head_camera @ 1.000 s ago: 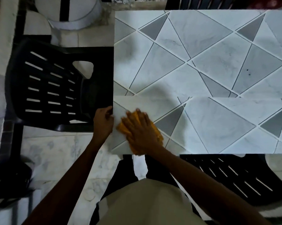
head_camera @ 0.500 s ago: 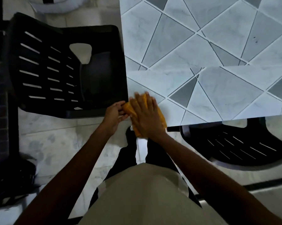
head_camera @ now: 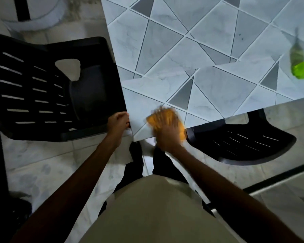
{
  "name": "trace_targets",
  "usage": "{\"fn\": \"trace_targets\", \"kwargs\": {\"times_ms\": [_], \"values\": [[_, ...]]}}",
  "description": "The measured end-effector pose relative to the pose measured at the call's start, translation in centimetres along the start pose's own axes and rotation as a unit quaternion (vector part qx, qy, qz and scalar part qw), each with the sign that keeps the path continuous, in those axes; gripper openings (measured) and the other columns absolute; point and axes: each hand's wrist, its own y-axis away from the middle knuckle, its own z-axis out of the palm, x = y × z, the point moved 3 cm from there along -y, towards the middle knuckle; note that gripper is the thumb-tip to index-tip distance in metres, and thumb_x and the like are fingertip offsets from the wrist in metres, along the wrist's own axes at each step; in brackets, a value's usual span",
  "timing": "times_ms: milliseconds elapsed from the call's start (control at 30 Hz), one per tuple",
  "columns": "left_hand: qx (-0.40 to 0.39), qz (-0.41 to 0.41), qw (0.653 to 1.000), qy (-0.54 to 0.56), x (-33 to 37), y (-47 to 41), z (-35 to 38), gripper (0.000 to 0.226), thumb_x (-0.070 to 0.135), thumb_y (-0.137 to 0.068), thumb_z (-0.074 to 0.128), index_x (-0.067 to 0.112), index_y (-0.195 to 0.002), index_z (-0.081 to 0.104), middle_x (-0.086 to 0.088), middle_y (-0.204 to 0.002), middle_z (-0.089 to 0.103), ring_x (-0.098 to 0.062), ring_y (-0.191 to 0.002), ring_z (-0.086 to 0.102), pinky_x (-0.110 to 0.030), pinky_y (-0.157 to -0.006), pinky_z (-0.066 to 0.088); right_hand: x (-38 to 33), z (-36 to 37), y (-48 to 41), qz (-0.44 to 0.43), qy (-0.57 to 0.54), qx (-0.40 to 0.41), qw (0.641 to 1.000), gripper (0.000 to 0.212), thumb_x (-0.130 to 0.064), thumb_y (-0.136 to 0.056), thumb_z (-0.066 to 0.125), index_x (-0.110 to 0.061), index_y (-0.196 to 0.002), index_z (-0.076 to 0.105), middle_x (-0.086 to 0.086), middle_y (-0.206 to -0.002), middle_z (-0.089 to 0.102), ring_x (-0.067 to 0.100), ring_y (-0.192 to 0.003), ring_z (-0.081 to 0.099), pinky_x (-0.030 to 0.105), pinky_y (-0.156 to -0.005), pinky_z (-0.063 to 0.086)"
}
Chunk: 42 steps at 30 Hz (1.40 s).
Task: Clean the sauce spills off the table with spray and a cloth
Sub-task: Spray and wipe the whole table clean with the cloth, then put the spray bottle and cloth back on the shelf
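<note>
We wipe the near-left corner of the grey triangle-patterned counter (head_camera: 217, 88), right hand (head_camera: 165, 133) flat on the orange cloth (head_camera: 182, 133), left hand (head_camera: 117, 122) gripping the edge; dark specks (head_camera: 241, 37) farther in likely remain.

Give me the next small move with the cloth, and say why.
Probably slide the cloth up the table toward the specks. The right hand presses the cloth flat at the near corner, where no spill shows around it, while the left hand grips the table's edge beside it. The dark specks lie farther in, apart from the cloth.
</note>
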Motion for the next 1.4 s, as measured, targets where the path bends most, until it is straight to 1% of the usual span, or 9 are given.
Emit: {"fn": "trace_targets", "kwargs": {"times_ms": [133,200,333,467,600,833,1000,1233,1400], "values": [[0.020,-0.033,0.999,0.016,0.9,0.1,1.3,0.017,0.018,-0.099,0.052,0.007,-0.101,0.065,-0.004,-0.084,0.068,-0.013,-0.072,0.065,-0.017,-0.056,0.054,-5.8,1.5,2.3,-0.159,0.002,-0.028,0.987,0.074,-0.039,-0.094,0.045,-0.024,-0.162,0.020,0.004,-0.170,0.016,0.043,-0.154,0.014,0.055,-0.124,0.011],[0.022,-0.030,0.999,0.008,0.7,0.0,1.6,0.015,0.021,-0.098,0.054,0.011,-0.094,0.065,-0.005,-0.086,0.068,-0.015,-0.074,0.066,-0.023,-0.062,0.056,-3.2,0.8,1.7,-0.182,0.014,-0.043,0.982,0.073,-0.038,-0.095,0.044,-0.028,-0.162,0.018,0.001,-0.170,0.015,0.039,-0.154,0.014,0.052,-0.123,0.012],[0.032,0.006,0.999,-0.012,0.4,0.1,1.9,0.021,0.032,-0.084,0.068,0.015,-0.096,0.067,-0.009,-0.103,0.071,-0.027,-0.097,0.068,-0.045,-0.092,0.055,7.7,-2.1,-0.7,-0.035,-0.003,-0.037,0.999,0.069,-0.045,-0.097,0.022,-0.025,-0.163,0.014,0.003,-0.171,0.010,0.040,-0.156,0.007,0.057,-0.124,0.018],[0.063,0.052,0.992,-0.092,1.2,1.1,3.0,0.045,0.039,-0.085,0.069,0.012,-0.120,0.064,-0.010,-0.125,0.059,-0.027,-0.110,0.060,-0.038,-0.091,0.051,18.5,-5.7,-3.7,0.108,-0.028,-0.039,0.993,0.070,-0.050,-0.099,0.019,-0.029,-0.163,0.002,0.002,-0.172,-0.003,0.043,-0.155,-0.001,0.057,-0.124,0.014],[0.102,0.160,0.948,-0.255,1.8,2.2,5.7,0.055,0.035,-0.084,0.074,0.013,-0.132,0.059,-0.012,-0.144,0.037,-0.030,-0.131,0.041,-0.034,-0.114,0.032,18.3,-5.7,-5.6,0.132,-0.019,-0.027,0.991,0.067,-0.041,-0.106,0.032,-0.022,-0.163,0.003,0.008,-0.171,-0.003,0.046,-0.155,-0.004,0.059,-0.124,0.008],[0.031,0.220,0.867,-0.446,1.3,2.3,11.4,0.070,0.060,-0.076,0.041,0.017,-0.128,0.061,-0.013,-0.148,0.044,-0.031,-0.142,0.030,-0.041,-0.114,0.025,10.0,-3.9,-6.0,-0.179,0.030,-0.073,0.981,0.069,-0.054,-0.101,0.022,-0.022,-0.162,0.021,0.006,-0.170,0.013,0.045,-0.155,0.005,0.061,-0.123,0.014],[0.066,0.245,0.868,-0.428,1.5,3.3,11.9,0.048,0.036,-0.084,0.063,0.014,-0.128,0.062,-0.017,-0.148,0.043,-0.034,-0.139,0.036,-0.046,-0.112,0.032,12.3,-5.1,-7.3,-0.242,-0.001,-0.079,0.967,0.081,-0.069,-0.096,0.032,-0.028,-0.163,0.011,0.000,-0.172,0.004,0.041,-0.156,0.005,0.063,-0.121,0.018],[0.046,0.163,0.921,-0.351,1.7,4.0,15.1,0.037,0.052,-0.086,0.060,0.015,-0.082,0.062,-0.004,-0.081,0.062,-0.025,-0.080,0.063,-0.032,-0.067,0.044,15.5,-8.1,-5.8,0.017,-0.229,-0.017,0.973,0.090,-0.062,-0.078,0.052,-0.014,-0.152,0.036,0.021,-0.143,0.046,0.042,-0.126,0.050,0.048,-0.099,0.048],[0.052,0.145,0.955,-0.255,2.7,4.7,17.2,0.035,0.025,-0.075,0.078,0.006,-0.093,0.055,-0.006,-0.087,0.063,-0.022,-0.081,0.062,-0.028,-0.065,0.042,16.3,-7.9,-5.5,0.107,-0.246,-0.085,0.960,0.072,-0.052,-0.076,0.076,-0.012,-0.133,0.053,0.014,-0.121,0.066,0.035,-0.113,0.063,0.046,-0.096,0.051]]}}
